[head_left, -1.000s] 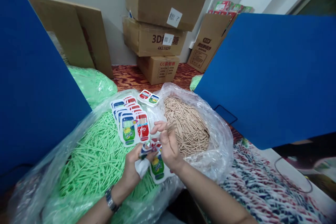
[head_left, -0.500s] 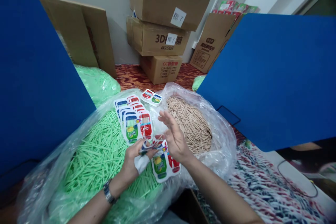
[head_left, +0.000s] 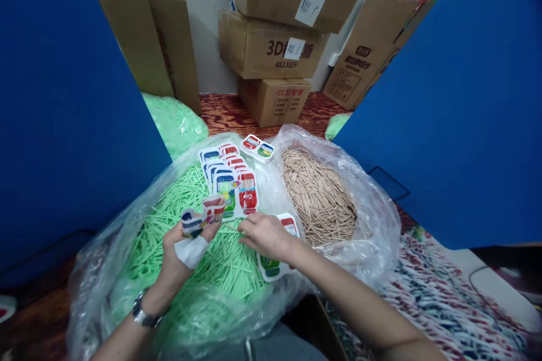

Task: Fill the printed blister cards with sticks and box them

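Observation:
My left hand (head_left: 180, 251), with a watch at its wrist and white material round its thumb, is closed on a bent printed pouch (head_left: 204, 215) with red and blue halves. Beside it, over the green sticks (head_left: 228, 265), my right hand (head_left: 265, 235) pinches a thin pale stick (head_left: 231, 228). A fanned row of red and blue-green pouches (head_left: 248, 194) lies on the green sticks' far edge. Partly under my right hand and forearm is another pouch (head_left: 271, 269). Brown sticks (head_left: 317, 197) fill the clear plastic bag on the right.
A pack of printed pouches (head_left: 257, 148) lies beyond the row. Blue panels (head_left: 76, 124) flank both sides. Stacked cardboard boxes (head_left: 275, 102) stand behind, with a green bag (head_left: 180, 127) at the back left. A patterned textile (head_left: 419, 293) is at right.
My left hand has moved left with its pouch, which now shows its red half. My right hand has moved down and left from beside the brown sticks, and its fingers have closed on a stick.

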Demonstrator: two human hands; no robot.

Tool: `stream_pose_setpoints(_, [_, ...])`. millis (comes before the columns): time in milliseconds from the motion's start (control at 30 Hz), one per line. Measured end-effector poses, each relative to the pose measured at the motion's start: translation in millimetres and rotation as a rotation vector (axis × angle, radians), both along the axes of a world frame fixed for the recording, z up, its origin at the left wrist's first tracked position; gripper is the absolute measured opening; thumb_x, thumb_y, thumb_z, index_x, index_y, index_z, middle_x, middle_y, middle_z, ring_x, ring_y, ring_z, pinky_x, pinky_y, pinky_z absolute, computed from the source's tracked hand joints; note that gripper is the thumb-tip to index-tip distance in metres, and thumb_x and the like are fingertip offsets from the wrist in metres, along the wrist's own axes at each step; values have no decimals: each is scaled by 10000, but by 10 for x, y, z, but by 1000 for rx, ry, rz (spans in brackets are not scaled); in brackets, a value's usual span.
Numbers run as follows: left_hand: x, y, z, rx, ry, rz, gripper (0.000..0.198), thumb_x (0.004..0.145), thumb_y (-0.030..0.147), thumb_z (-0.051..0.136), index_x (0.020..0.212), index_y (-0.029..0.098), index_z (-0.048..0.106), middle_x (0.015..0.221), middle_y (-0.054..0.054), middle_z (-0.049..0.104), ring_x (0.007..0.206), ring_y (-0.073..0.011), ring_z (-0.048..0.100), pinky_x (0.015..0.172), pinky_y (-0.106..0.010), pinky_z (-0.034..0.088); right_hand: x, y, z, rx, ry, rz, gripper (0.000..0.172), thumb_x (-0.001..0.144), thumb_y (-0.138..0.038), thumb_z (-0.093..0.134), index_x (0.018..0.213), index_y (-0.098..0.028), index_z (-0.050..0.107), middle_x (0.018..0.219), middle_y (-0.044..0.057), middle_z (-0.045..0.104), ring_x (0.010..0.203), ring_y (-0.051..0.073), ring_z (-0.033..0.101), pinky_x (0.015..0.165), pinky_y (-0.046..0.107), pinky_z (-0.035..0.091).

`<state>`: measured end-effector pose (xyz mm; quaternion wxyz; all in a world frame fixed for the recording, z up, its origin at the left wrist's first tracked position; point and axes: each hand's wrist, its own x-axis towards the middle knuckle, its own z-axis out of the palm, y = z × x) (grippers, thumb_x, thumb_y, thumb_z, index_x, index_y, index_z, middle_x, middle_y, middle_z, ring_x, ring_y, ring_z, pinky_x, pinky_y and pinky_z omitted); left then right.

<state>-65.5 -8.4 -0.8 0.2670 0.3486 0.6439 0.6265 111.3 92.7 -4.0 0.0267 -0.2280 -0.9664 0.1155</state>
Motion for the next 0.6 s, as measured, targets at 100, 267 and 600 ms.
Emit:
stream_pose_setpoints(100, [5,-41,3,-3,19,-22,180,571,238,812,690,164,700,635,-9,698,565,-174,614,583,-273,501,-208,-74,-149,126,-150,14,108,869,-167,513,939,-163,595,889,108,654,859,233,588,696,319,481])
stream_pose_setpoints(267, [-35,-100,-48,9,13,-80,192,585,217,810,739,161,712,693,-32,721,604,-182,623,596,-269,515,-222,68,-144,-50,-59,48,292,839,-63,482,1090,-173,583,857,88,665,830,223,611,719,327,484])
stream_pose_setpoints(600, [27,-66,-69,-49,10,-363,236,702,274,725,881,120,711,763,-64,726,633,-191,632,623,-310,526,-144,-12,547,-617,1065,-228,500,901,-243,514,1345,-288,287,885,16,667,772,145,634,704,312,524])
